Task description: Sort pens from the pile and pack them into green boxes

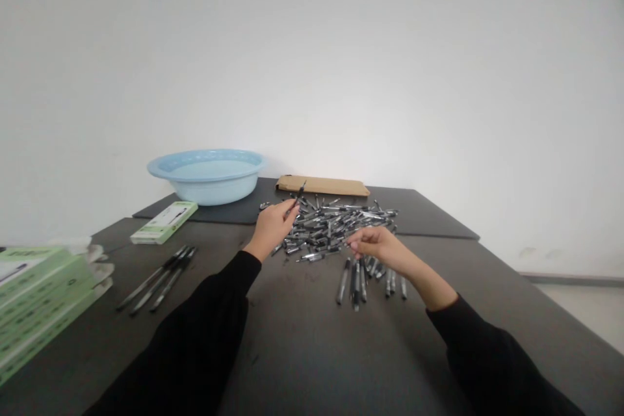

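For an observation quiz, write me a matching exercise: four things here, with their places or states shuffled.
1. Round light-blue plastic basin
2. Flat brown cardboard piece
3. Stacked green paper boxes
4. Left hand

A. Gripping a slim black pen
B. Near left
C. Far left
D. Just beyond the jumbled pen heap

Pairs: 1-C, 2-D, 3-B, 4-A

Prob. a small packing workspace: dark tables [292, 338] w/ loose pens [331, 224] & stacked green pen boxes [43, 305].
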The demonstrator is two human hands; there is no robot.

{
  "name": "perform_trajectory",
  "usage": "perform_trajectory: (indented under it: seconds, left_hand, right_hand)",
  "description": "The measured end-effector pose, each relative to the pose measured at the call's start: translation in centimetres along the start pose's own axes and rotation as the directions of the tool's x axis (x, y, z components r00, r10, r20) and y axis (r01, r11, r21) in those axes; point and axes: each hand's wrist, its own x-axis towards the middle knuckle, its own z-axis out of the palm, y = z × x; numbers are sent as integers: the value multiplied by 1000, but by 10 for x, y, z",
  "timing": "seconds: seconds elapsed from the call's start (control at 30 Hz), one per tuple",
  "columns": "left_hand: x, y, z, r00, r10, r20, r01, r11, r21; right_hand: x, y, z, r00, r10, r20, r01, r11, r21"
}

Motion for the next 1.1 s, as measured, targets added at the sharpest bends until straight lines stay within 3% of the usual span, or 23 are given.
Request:
perform_trajectory:
  seconds: [0.1, 0.2, 0.33, 0.5, 0.6, 0.77, 0.9, 1.1]
  left_hand:
    - [-12, 43, -2, 963, 148, 224, -118, 983, -140]
    - [-31, 65, 1, 909, 241, 341, -160, 956, -247]
    - [-56, 64, 5, 888, 219, 405, -99, 950, -298]
    - [-78, 54, 2, 820, 252, 514, -130, 956, -261]
    - [-83, 56, 0, 808, 289, 514, -211, 955, -206]
    - [-83, 66, -4, 826, 338, 451, -297, 941, -162]
    - [-85, 69, -5, 790, 409, 458, -371, 912, -174]
    - [-87, 70, -6, 764, 408, 501, -395, 908, -136]
  right_hand:
    - [-18, 10, -10, 995, 12, -99, 5, 984, 176]
    - [-32, 18, -17, 983, 34, -178, 17, 960, 280]
    - [-39, 20, -22, 973, 26, -228, 37, 963, 267]
    - [-36, 24, -24, 952, -29, -305, 85, 981, 173]
    - [-36, 30, -21, 942, -29, -335, 64, 993, 95]
    - [-37, 31, -10, 938, -59, -341, 67, 998, 12]
    - [-38, 27, -3, 943, -111, -314, 86, 992, -91]
    - [-40, 27, -1, 958, -130, -256, 103, 988, -117]
